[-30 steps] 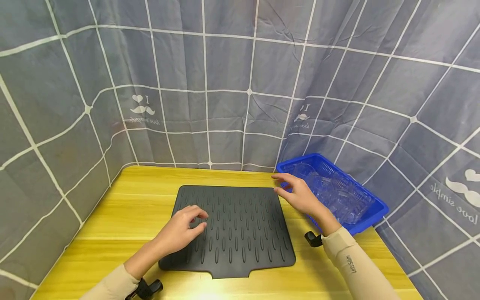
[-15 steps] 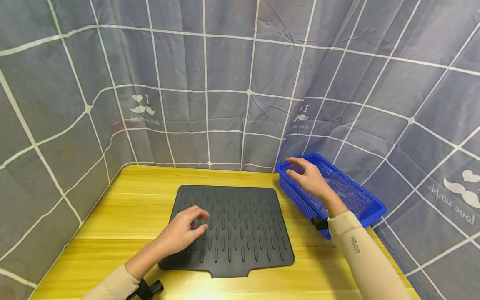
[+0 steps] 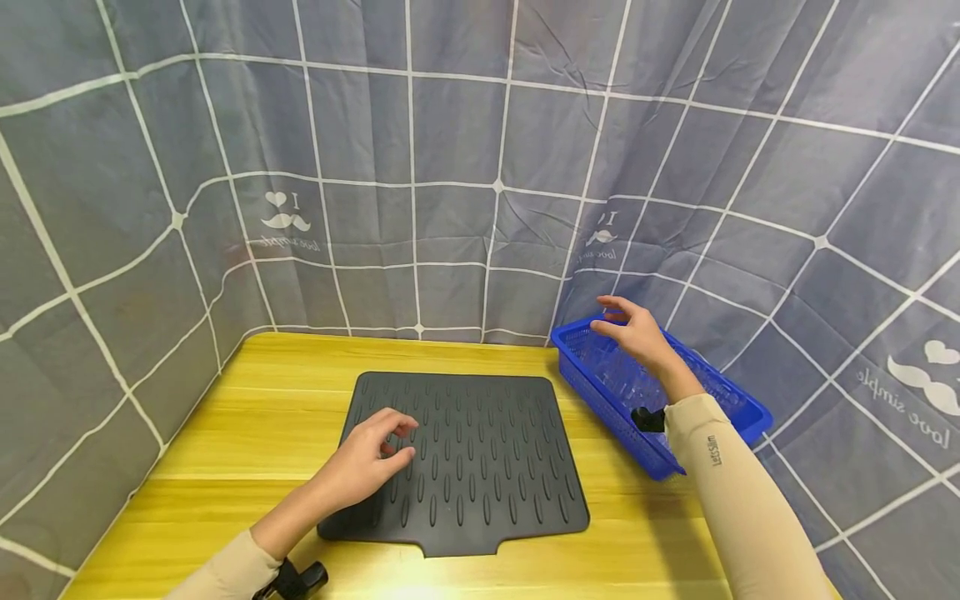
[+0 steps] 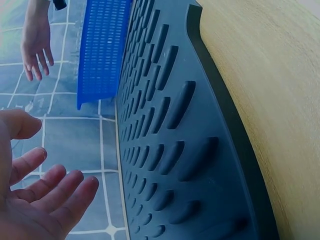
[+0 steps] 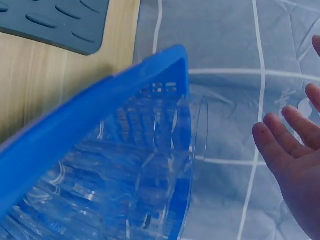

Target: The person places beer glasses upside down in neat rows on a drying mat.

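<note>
My right hand [image 3: 643, 340] hovers over the far end of a blue plastic basket [image 3: 600, 393], its fingers loosely spread and holding nothing. Inside the basket lie several clear cups [image 5: 160, 165], partly hidden by my forearm in the head view. The right wrist view shows those fingers [image 5: 285, 132] apart from the cups and the rim. My left hand [image 3: 367, 462] is held above the left side of a dark grey ridged mat [image 3: 487, 467]. Relaxed, slightly bent fingers [image 4: 75, 192] on that hand hold nothing in the left wrist view.
Under the mat and basket is a yellow wood-grain table [image 3: 262, 417]. A grey curtain [image 3: 450, 225] with white grid lines rises along its back and sides. The basket stands at the table's right, close to the curtain.
My right hand has moved right and away from me, from the mat's far right corner to above the basket. The basket looks almost unmoved. My left hand stays in place.
</note>
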The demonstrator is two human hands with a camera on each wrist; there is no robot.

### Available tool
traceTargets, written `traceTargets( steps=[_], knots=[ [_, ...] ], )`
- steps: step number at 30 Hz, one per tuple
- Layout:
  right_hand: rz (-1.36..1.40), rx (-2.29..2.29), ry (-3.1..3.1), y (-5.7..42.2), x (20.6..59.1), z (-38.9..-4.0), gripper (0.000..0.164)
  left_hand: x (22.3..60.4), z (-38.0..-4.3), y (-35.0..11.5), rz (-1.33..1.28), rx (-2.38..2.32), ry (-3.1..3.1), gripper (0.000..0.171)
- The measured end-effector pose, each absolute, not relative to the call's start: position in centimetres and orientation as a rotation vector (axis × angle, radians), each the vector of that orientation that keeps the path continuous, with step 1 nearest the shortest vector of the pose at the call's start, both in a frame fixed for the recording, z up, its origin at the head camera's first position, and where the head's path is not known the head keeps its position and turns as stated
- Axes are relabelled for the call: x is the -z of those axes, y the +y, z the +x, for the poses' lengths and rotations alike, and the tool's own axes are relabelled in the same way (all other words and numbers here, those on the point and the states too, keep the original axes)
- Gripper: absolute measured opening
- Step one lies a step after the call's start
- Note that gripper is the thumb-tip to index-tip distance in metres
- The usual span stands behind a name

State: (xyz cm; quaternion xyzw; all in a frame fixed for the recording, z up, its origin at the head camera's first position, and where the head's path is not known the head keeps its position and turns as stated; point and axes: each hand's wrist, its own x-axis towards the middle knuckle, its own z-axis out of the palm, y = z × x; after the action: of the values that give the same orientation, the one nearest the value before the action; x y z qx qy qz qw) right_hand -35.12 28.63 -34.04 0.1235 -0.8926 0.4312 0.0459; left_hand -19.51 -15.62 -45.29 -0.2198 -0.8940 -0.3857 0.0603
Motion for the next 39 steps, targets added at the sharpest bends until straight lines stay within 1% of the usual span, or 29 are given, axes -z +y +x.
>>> traceTargets(
  steps=[6, 11, 18, 27, 33, 39],
  knots=[
    [0.331, -1.283, -2.789, 29.1, 34.1, -36.3, 0.066, 45.4, -19.7, -15.7, -0.636, 1.192, -2.71, 0.03],
    [0.278, -1.23, -2.848, 29.5, 34.5, -36.9, 0.067, 45.5, -19.8, -15.7, -0.641, 1.203, -2.71, 0.031],
    [0.263, -1.153, -2.943, 29.9, 35.0, -37.5, 0.073, 45.3, -19.7, -15.9, -0.619, 1.205, -2.722, 0.032],
    [0.305, -0.938, -3.036, 30.1, 36.0, -38.2, 0.077, 45.3, -19.7, -16.0, -0.612, 1.229, -2.726, 0.033],
    [0.343, -0.816, -3.034, 29.8, 36.2, -38.5, 0.075, 45.2, -19.5, -16.0, -0.602, 1.24, -2.728, 0.033],
    [0.325, -0.805, -3.012, 29.7, 36.2, -38.4, 0.072, 45.2, -19.4, -16.0, -0.603, 1.233, -2.73, 0.033]
  ],
)
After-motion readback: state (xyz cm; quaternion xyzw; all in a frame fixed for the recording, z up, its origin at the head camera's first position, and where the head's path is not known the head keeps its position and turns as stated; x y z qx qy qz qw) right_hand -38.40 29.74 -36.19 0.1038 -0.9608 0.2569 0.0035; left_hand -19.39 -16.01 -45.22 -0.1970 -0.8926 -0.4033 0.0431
